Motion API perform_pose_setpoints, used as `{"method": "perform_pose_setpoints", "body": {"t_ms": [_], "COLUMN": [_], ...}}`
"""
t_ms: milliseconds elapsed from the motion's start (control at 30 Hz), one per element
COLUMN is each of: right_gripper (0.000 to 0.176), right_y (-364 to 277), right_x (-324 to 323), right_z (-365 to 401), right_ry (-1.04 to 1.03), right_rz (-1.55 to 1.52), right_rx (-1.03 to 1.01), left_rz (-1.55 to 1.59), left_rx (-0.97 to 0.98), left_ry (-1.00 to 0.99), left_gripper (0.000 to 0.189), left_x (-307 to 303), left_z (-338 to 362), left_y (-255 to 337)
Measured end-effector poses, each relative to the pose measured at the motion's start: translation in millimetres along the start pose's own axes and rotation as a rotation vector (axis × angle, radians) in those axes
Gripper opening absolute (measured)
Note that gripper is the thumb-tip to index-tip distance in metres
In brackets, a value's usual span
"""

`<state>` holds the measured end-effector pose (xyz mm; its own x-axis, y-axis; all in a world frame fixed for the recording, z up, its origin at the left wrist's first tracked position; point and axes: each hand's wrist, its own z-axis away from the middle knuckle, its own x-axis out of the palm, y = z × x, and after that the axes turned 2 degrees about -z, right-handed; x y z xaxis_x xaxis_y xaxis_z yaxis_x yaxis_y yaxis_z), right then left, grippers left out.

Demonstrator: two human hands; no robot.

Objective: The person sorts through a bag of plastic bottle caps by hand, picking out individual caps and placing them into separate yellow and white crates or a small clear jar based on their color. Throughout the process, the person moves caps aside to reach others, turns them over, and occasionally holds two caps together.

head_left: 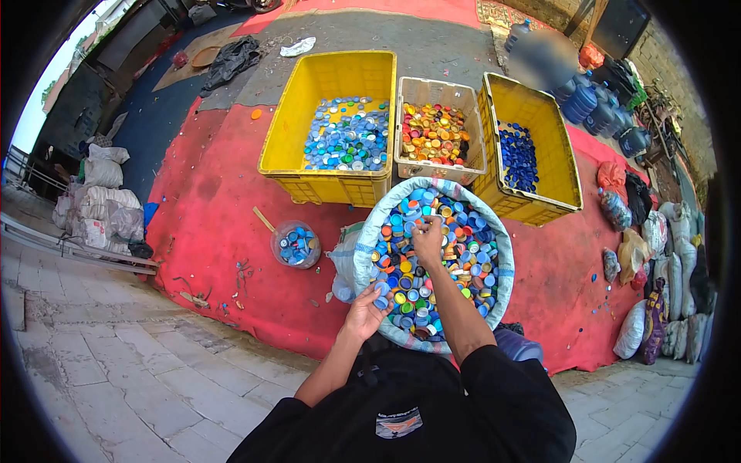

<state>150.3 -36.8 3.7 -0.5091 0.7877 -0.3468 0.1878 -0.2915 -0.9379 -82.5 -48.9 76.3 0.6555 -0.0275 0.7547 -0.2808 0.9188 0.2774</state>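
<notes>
A round sack with a rolled pale rim is full of mixed bottle caps. My left hand is at the sack's left edge, its fingers closed on light blue caps. Over the middle of the caps, my right hand reaches down with its fingers bent together; a pale cap seems to be at the fingertips. Beyond the sack stand a yellow crate with light blue and white caps, a whitish crate with orange and yellow caps, and another yellow crate with dark blue caps.
Left of the sack, a clear bucket holds blue caps, with a stick near it on the red mat. Filled sacks stand far left, and bags line the right side. Large blue water bottles are at the back right.
</notes>
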Motion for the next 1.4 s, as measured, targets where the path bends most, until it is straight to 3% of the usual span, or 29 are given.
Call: {"method": "perform_pose_setpoints", "body": {"t_ms": [100, 233, 367, 467, 667, 833, 1100, 1300, 1367, 1400], "right_gripper": [0.047, 0.046, 0.049, 0.045, 0.034, 0.034, 0.034, 0.031, 0.03, 0.031], "right_y": [-30.3, -21.9, -24.1, -26.5, -22.3, -66.1, -121.8, -134.1, -130.3, -158.9], "right_x": [-28.0, -65.2, -98.0, -113.7, -111.3, -80.8, -26.7, 13.5, 33.4, 38.9], "right_z": [15.0, 40.7, 75.1, 107.5, 146.1, 105.1, 41.4, 5.1, -16.0, -27.7], "right_ry": [-0.048, -0.172, -0.225, -0.237, -0.146, -0.177, -0.264, -0.219, -0.251, -0.221], "right_rz": [-0.53, -1.115, -1.323, -1.334, -1.348, -1.334, -1.426, -1.429, -1.45, -1.461], "right_rx": [0.497, 0.677, 0.741, 0.758, 0.901, 0.826, 0.656, 0.672, 0.676, 0.735], "left_rz": [-0.031, -0.106, -0.107, -0.079, 0.088, 0.106, 0.101, 0.107, 0.1, 0.111], "left_rx": [0.006, 0.006, -0.02, -0.047, -0.007, 0.055, 0.222, 0.249, 0.248, 0.262], "left_ry": [-0.023, -0.03, -0.057, -0.12, 0.027, 0.078, -0.068, -0.048, -0.098, -0.141], "left_gripper": [0.026, 0.023, 0.019, 0.025, 0.039, 0.044, 0.046, 0.045, 0.054, 0.057], "left_x": [2.8, 10.4, 15.7, 18.8, 24.8, 37.6, 82.0, 95.2, 96.3, 102.3], "left_z": [-6.0, -17.2, -26.5, -32.0, -31.1, -46.6, -72.0, -88.9, -112.4, -126.6], "left_y": [-0.7, -4.2, -13.0, -22.4, -27.2, 5.5, 86.0, 130.5, 156.3, 175.1]}}
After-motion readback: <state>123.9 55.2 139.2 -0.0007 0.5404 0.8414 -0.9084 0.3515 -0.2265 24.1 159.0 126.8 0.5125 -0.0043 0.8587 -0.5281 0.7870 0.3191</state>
